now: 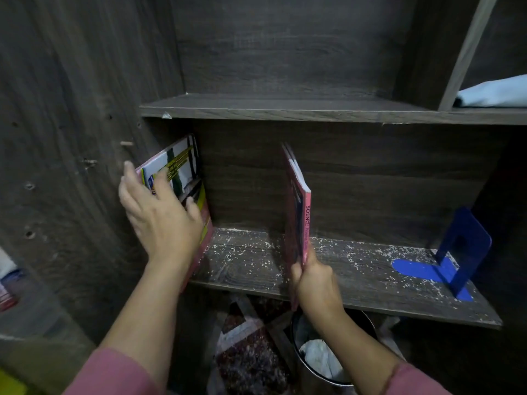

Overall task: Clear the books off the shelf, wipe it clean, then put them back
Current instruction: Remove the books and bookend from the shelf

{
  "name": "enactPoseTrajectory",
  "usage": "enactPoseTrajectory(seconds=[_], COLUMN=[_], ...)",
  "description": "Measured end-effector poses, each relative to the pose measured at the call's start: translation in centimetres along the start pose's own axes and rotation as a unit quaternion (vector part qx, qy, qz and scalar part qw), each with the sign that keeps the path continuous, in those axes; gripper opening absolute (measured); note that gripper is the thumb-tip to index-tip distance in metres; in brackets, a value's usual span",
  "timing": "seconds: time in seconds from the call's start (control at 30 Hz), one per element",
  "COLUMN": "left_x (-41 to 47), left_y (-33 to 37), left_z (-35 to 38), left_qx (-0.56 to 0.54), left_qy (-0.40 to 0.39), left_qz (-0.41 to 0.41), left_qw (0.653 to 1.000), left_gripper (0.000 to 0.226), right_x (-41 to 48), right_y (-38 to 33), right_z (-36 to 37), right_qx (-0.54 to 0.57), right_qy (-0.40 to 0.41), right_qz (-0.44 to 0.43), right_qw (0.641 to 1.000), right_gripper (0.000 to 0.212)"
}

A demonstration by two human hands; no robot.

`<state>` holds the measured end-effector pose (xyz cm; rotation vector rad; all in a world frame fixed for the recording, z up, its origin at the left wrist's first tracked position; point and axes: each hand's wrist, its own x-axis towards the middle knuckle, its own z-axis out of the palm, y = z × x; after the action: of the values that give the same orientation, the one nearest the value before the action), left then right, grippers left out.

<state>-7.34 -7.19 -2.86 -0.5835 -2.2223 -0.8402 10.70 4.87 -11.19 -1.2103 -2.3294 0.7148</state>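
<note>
Two books are clasped mid-clearing, leaning book [182, 172] in left fingers [162, 181] at nine o'clock, science book [302, 212] in right fingers [296, 276]; lifting out is needed.

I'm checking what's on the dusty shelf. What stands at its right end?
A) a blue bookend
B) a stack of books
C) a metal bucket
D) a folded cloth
A: the blue bookend stands at the shelf's right end; the right hand holds the Science book mid-shelf, and the left hand grips books at the left.
</note>
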Motion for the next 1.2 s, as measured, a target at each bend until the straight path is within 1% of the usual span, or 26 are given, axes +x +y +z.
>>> enactPoseTrajectory(seconds=[0.1,0.17,0.23,0.3,0.37,0.4,0.43,0.47,0.5,0.53,0.57,0.6,0.67,0.73,0.77,0.87,0.97,1.07,1.13,1.2], left_x=[1.0,1.4,1.4,1.2,1.0,0.9,0.7,0.4,0.1,-0.2,-0.5,-0.7,-0.6,-1.1,-1.6,-3.8,-5.5,-6.6,-7.0,-7.3], left_y=[-0.6,-0.5,-0.2,0.3,0.3,0.2,0.1,0.1,0.2,0.4,0.7,1.1,1.9,3.2,4.1,7.4,9.6,10.4,10.7,10.9], left_z=[0.0,-0.2,-0.6,-1.0,-0.4,0.1,0.8,1.5,2.1,2.6,2.9,3.1,2.8,2.3,2.0,1.8,2.5,3.5,4.0,4.0], left_qx=[0.031,0.012,-0.090,-0.191,-0.233,-0.232,-0.205,-0.155,-0.115,-0.109,-0.129,-0.158,-0.221,-0.284,-0.307,-0.348,-0.388,-0.389,-0.379,-0.400], left_qy=[-0.021,-0.008,0.014,0.042,0.075,0.063,0.026,-0.017,-0.044,-0.042,-0.028,-0.005,0.038,0.052,0.057,0.050,0.016,-0.008,-0.015,-0.020], left_qz=[0.013,0.027,0.037,0.026,0.023,0.015,0.002,-0.007,0.007,0.034,0.053,0.054,0.009,-0.048,-0.055,-0.014,0.005,0.013,0.020,0.018], left_qw=[0.999,1.000,0.995,0.980,0.969,0.970,0.978,0.988,0.992,0.993,0.990,0.986,0.975,0.956,0.948,0.936,0.922,0.921,0.925,0.916], left_gripper=[0.080,0.082,0.075,0.072,0.079,0.080,0.074,0.062,0.048,0.037,0.030,0.027,0.031,0.035,0.034,0.027,0.028,0.036,0.044,0.052], right_x=[-0.2,-0.1,-0.1,0.0,0.1,0.1,0.2,0.2,0.1,0.0,-0.2,-0.3,-0.4,-0.6,-0.8,-1.2,-1.5,-0.9,-0.3,-0.1], right_y=[-0.4,-0.5,-0.5,-0.4,-0.4,-0.4,-0.3,-0.3,-0.2,-0.2,-0.3,-0.4,-0.7,-1.0,-1.2,-1.3,-0.7,0.9,2.0,2.8], right_z=[-0.1,0.1,0.2,0.4,0.5,0.5,0.6,0.6,0.6,0.7,0.7,0.7,0.5,0.0,-0.3,-0.9,-1.1,-1.6,-2.0,-2.6], right_qx=[-0.019,-0.024,-0.022,-0.016,-0.011,-0.009,-0.007,-0.004,-0.001,0.004,0.009,0.014,0.020,0.026,0.027,0.007,-0.037,-0.050,-0.051,-0.027], right_qy=[0.001,-0.003,-0.005,-0.006,-0.007,-0.007,-0.006,-0.003,0.000,0.006,0.013,0.021,0.033,0.044,0.046,0.044,0.029,0.000,-0.048,-0.131], right_qz=[-0.001,-0.001,-0.001,-0.007,-0.012,-0.011,-0.012,-0.013,-0.014,-0.016,-0.020,-0.025,-0.033,-0.046,-0.054,-0.071,-0.067,-0.053,-0.066,-0.090], right_qw=[1.000,1.000,1.000,1.000,1.000,1.000,1.000,1.000,1.000,1.000,1.000,0.999,0.999,0.998,0.997,0.997,0.997,0.997,0.995,0.987], right_gripper=[0.050,0.051,0.052,0.053,0.053,0.053,0.053,0.053,0.052,0.052,0.051,0.050,0.049,0.049,0.050,0.067,0.077,0.076,0.075,0.079])
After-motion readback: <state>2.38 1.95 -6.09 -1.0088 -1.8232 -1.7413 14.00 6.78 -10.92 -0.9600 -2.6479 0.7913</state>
